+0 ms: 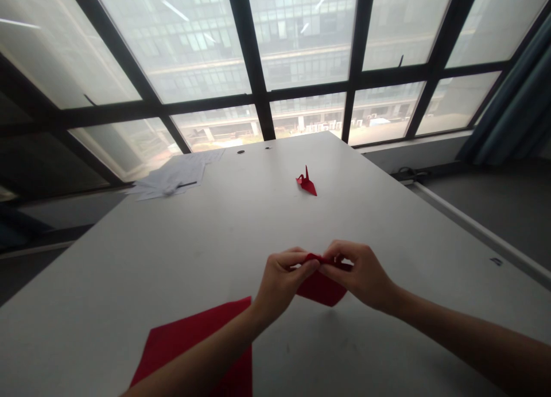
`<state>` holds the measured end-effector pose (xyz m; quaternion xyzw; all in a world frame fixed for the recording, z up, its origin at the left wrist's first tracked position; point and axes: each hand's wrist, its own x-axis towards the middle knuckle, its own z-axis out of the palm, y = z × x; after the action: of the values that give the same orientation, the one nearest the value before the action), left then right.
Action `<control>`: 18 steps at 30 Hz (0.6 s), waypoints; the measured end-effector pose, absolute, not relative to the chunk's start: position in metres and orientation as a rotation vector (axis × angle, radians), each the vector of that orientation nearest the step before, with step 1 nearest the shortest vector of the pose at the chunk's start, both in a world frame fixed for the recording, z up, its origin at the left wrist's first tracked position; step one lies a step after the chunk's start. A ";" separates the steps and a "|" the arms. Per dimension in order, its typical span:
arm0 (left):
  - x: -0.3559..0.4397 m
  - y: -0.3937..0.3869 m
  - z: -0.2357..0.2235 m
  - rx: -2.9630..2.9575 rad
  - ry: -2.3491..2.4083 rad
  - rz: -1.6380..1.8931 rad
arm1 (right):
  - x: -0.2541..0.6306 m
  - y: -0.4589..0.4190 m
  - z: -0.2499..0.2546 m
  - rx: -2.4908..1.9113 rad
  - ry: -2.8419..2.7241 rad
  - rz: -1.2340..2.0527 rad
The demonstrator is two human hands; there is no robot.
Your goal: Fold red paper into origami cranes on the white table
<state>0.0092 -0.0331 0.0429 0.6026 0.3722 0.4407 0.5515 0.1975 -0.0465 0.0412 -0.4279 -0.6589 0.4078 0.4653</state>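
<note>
A partly folded piece of red paper is held just above the white table, its lower part hanging as a wide point. My left hand pinches its upper edge from the left, thumb and fingers closed on it. From the other side my right hand grips the same edge, fingertips close to those of the left. The exact folds under the fingers are hidden. Beneath my left forearm lies a flat sheet of red paper, partly covered by the arm. Farther off stands a folded red paper crane.
The white table runs toward a large window. Loose white papers with a dark pen lie at its far left. Cable holes sit near the far edge. A blue curtain hangs at the right.
</note>
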 end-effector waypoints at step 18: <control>0.004 -0.017 0.026 1.022 0.987 1.156 | 0.203 -0.033 0.025 -1.141 -1.612 1.079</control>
<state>0.0041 -0.0172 0.0261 0.4423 0.4274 0.5006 0.6091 0.2033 -0.0326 0.0250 -0.4576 -0.6464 0.4325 0.4309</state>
